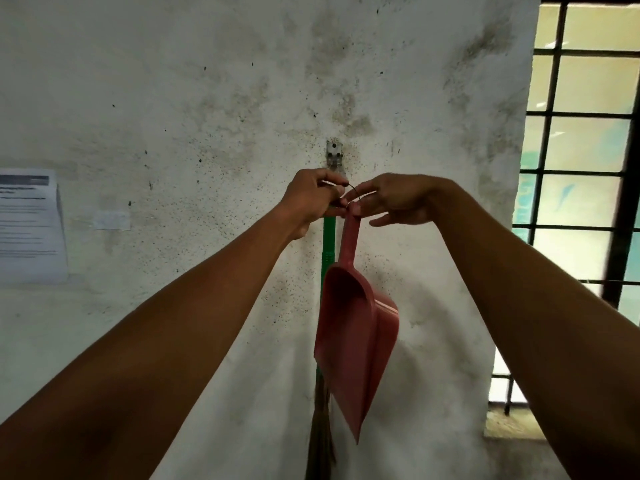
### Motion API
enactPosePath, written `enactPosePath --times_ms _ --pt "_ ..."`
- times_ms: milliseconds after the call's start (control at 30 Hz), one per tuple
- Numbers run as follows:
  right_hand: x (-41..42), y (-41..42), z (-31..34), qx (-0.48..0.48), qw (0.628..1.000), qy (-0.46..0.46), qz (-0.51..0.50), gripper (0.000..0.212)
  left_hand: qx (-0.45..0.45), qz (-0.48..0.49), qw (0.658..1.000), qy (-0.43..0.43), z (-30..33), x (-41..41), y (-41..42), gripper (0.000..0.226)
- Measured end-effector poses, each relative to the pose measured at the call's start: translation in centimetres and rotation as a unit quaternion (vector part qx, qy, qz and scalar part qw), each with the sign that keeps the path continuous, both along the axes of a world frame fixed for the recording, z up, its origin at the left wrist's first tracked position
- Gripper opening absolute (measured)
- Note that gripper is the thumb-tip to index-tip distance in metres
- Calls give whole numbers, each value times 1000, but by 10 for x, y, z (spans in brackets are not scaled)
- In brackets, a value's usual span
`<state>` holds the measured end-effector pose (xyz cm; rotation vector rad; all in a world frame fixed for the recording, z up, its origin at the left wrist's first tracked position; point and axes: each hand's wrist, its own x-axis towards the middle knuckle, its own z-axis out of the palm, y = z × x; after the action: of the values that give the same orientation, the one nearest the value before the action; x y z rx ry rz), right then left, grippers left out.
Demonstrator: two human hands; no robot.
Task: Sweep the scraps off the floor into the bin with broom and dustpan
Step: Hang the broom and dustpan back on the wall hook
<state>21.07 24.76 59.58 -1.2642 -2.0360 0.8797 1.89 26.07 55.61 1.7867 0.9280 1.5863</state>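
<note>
A: Where it hangs against the wall, the pink plastic dustpan [355, 344] points its scoop mouth downward, its narrow handle rising to a thin dark wire loop [354, 192] at the top.

B: Which hand holds it?

A: The right hand [398, 202] pinches the top of the dustpan handle between thumb and forefinger, its remaining fingers loosely extended. The left hand [311, 199], fingers curled, grips the wire loop just beside it; both hands nearly touch.

B: And the broom?

A: Directly behind the dustpan hangs the broom with a green plastic handle [328, 244]; its brownish bristles [320, 434] show below and left of the scoop's tip. The top of the green handle is hidden by the left hand.

B: What supports them?

A: A small metal hook plate [334, 154] is fixed to the stained white plaster wall [207, 81] just above the hands. Whether the loop sits on the hook cannot be told.

B: Surroundings?

A: A printed paper notice [29, 226] is stuck to the wall at far left; a window with a black metal grille [585, 133] stands at right.
</note>
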Motion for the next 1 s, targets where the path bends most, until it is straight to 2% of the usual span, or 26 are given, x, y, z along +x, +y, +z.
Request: enactPosePath --times_ms 167,367,600,767,900,1000 --pt "9 16 -10 11 996 26 90 38 -2 -30 1000 1 4 -4 8 16" --pt "2 27 -2 75 995 -8 65 53 7 -21 1000 14 10 -2 23 15" --pt "-3 62 -15 130 991 21 16 38 15 94 995 10 15 5 54 9" --pt "-11 89 -14 191 979 56 -41 39 44 181 982 14 28 13 76 11" --pt "-22 108 -9 288 948 83 -109 54 86 259 962 30 50 18 97 18" --pt "-26 127 -6 388 911 56 -129 52 93 296 951 18 64 18 115 16"
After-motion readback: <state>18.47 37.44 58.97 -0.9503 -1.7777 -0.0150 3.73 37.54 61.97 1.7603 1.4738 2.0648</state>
